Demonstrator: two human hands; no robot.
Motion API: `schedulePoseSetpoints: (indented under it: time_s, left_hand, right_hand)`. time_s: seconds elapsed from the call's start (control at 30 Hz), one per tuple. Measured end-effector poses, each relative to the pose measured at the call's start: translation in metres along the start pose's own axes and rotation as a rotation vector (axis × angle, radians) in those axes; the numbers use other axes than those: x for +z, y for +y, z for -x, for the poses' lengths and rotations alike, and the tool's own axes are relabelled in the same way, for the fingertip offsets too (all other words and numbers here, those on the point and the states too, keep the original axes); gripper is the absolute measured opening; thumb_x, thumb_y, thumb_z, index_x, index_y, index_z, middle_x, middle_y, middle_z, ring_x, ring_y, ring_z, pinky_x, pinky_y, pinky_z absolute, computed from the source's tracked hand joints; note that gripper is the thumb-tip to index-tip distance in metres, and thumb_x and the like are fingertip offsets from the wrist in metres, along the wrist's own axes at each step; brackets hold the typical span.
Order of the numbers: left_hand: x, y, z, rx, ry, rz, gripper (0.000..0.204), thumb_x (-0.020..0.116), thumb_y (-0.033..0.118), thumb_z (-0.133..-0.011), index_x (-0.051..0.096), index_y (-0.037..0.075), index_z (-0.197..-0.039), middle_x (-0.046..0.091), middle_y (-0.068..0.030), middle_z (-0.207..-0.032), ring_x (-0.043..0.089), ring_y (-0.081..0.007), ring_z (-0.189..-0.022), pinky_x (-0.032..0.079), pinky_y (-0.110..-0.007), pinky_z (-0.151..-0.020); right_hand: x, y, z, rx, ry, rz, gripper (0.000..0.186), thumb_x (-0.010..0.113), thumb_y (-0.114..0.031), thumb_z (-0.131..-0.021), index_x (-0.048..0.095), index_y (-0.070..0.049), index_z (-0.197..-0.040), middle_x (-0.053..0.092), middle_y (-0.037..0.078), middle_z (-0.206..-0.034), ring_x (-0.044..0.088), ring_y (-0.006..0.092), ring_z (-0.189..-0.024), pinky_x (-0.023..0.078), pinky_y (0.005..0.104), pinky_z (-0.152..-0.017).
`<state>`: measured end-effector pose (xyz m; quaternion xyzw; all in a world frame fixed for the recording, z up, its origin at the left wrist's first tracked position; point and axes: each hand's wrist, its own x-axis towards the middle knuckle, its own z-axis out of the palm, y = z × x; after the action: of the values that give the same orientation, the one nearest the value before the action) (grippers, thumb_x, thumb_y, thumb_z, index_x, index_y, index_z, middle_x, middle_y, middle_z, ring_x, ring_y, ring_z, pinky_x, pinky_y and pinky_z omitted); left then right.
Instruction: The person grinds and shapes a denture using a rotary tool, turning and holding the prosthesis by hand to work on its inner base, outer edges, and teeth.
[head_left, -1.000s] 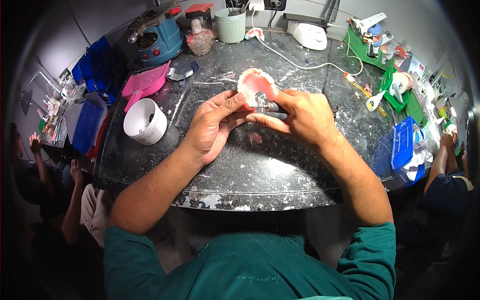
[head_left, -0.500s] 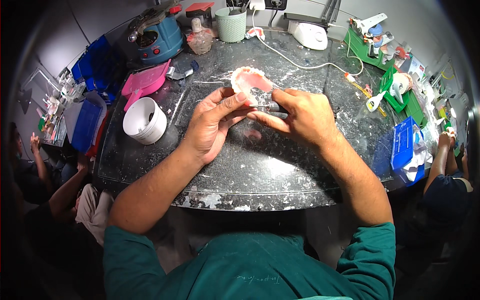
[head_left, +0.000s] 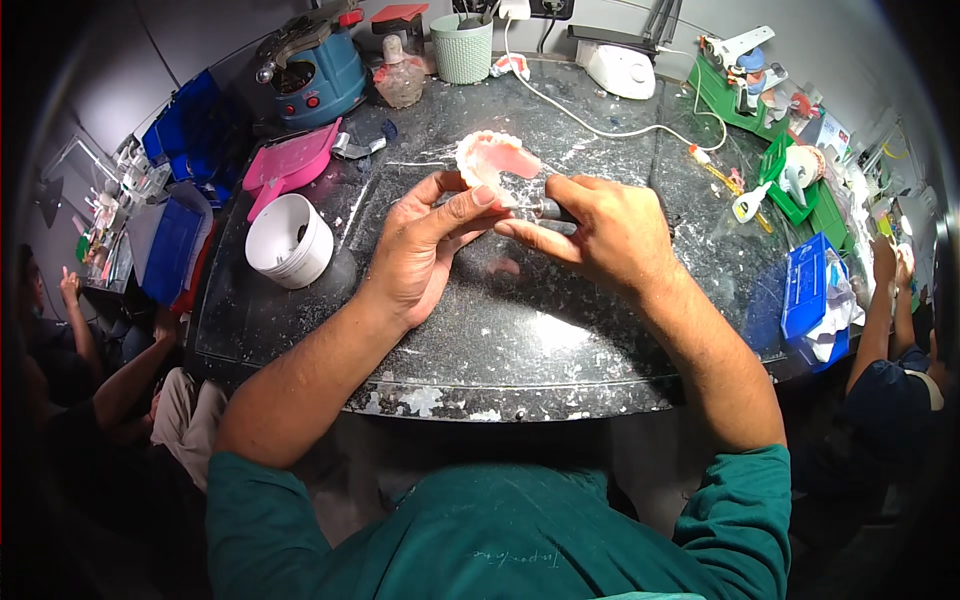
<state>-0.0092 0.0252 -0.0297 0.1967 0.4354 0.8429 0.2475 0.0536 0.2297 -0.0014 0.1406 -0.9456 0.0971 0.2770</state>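
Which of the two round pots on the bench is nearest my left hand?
The smooth white pot, left of your left hand holding the pink denture. The pale green textured pot stands farther off, near the back edge of the bench.

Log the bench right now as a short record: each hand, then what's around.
Left hand: holds pink denture with pale teeth
Right hand: grips dark-handled tool, pointing left
Tip contact: cannot tell
Left side: white tub, pink dustpan
Far side: blue machine, green cup
Right side: blue bin
Surface: dark bench, pale specks
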Motion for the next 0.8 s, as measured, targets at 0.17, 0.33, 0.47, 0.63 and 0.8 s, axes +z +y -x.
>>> schedulePoseSetpoints:
  time_s: [0.17,0.33,0.47,0.63,0.8]
  left_hand:
    - [0.0007,0.0003,-0.0003,0.007,0.004,-0.009,0.031,0.070,0.015,-0.090,0.055,0.003,-0.114,0.068,-0.0113,-0.103,0.067,-0.0193,-0.099,0.050,-0.033,-0.095]
    - [-0.0009,-0.0007,-0.0003,0.002,0.001,0.008,0.032,0.070,0.015,-0.090,0.055,0.003,-0.116,0.068,-0.0116,-0.105,0.067,-0.0190,-0.100,0.049,-0.033,-0.097]
    - [-0.0020,-0.0022,-0.0011,0.007,0.000,0.007,0.033,0.069,0.016,-0.091,0.055,0.003,-0.118,0.067,-0.0111,-0.106,0.066,-0.0184,-0.102,0.047,-0.034,-0.099]
    - [-0.0010,-0.0016,-0.0003,-0.009,-0.023,0.017,0.034,0.068,0.017,-0.092,0.055,0.004,-0.120,0.067,-0.0099,-0.108,0.064,-0.0183,-0.106,0.046,-0.036,-0.101]
    - [-0.0009,-0.0010,-0.0003,-0.024,-0.029,0.029,0.035,0.067,0.017,-0.092,0.054,0.005,-0.122,0.067,-0.0099,-0.111,0.064,-0.0185,-0.108,0.043,-0.038,-0.104]
  right_hand:
    - [0.0006,-0.0011,0.0000,0.010,0.011,0.012,0.057,0.064,-0.064,-0.082,0.057,-0.008,-0.073,0.062,0.010,-0.063,0.067,0.0305,-0.060,0.054,0.0409,-0.054]
    - [-0.0009,-0.0024,-0.0005,-0.008,0.011,0.009,0.057,0.064,-0.063,-0.082,0.057,-0.008,-0.073,0.062,0.010,-0.064,0.067,0.0309,-0.061,0.054,0.0410,-0.054]
    - [0.0002,-0.0009,-0.0001,-0.008,0.020,-0.008,0.055,0.065,-0.062,-0.082,0.057,-0.008,-0.072,0.062,0.010,-0.065,0.066,0.0305,-0.060,0.053,0.0406,-0.054]
    - [-0.0009,-0.0011,0.0001,-0.001,0.040,-0.012,0.054,0.066,-0.060,-0.082,0.056,-0.008,-0.071,0.061,0.009,-0.064,0.066,0.0298,-0.059,0.053,0.0401,-0.054]
    - [-0.0014,-0.0014,-0.0003,-0.001,0.053,-0.016,0.053,0.066,-0.059,-0.083,0.056,-0.009,-0.070,0.060,0.009,-0.063,0.065,0.0294,-0.058,0.053,0.0397,-0.053]
